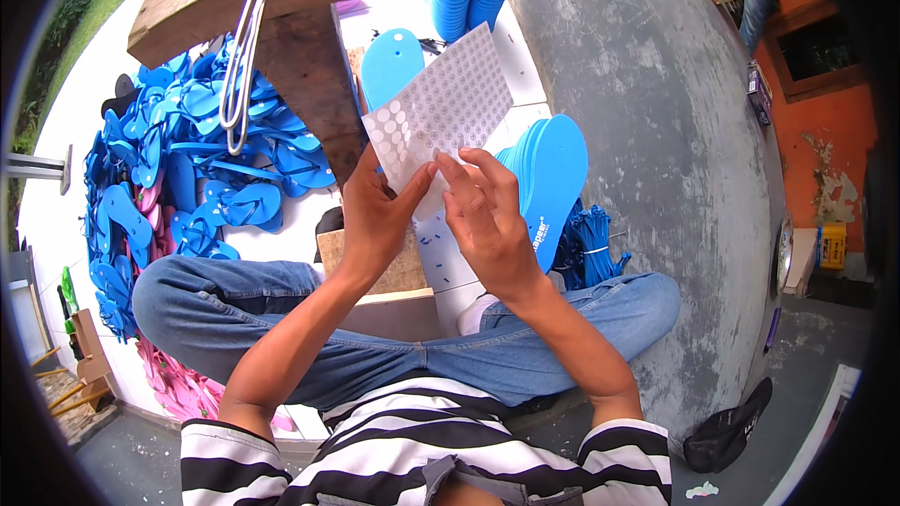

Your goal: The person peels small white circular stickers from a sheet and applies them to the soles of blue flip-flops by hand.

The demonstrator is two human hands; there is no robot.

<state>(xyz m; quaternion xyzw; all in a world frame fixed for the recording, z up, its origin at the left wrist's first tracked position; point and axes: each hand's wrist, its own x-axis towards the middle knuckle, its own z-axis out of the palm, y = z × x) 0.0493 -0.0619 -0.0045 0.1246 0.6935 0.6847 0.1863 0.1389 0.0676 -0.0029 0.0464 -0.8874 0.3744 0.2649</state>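
Observation:
My left hand (373, 220) is closed on the lower left edge of a translucent sheet of small round stickers (455, 94), its thumb on the near side. The sheet is tilted up in front of me; its left end has larger pale dots. My right hand (489, 225) has its fingers bent and pressed at the sheet's lower edge; whether a loose sticker is between them is too small to tell. Behind the sheet, a blue flip-flop sole (392, 61) shows partly. Right of my right hand stands a leaning stack of blue soles (558, 164).
A wooden stand (300, 0) with a long metal rod tool (246, 56) rises ahead. Blue flip-flops (131, 215) pile up at left, pink ones (173, 379) below. A wooden block (394, 262) lies between my legs. Blue straps (592, 242) lie bundled at right.

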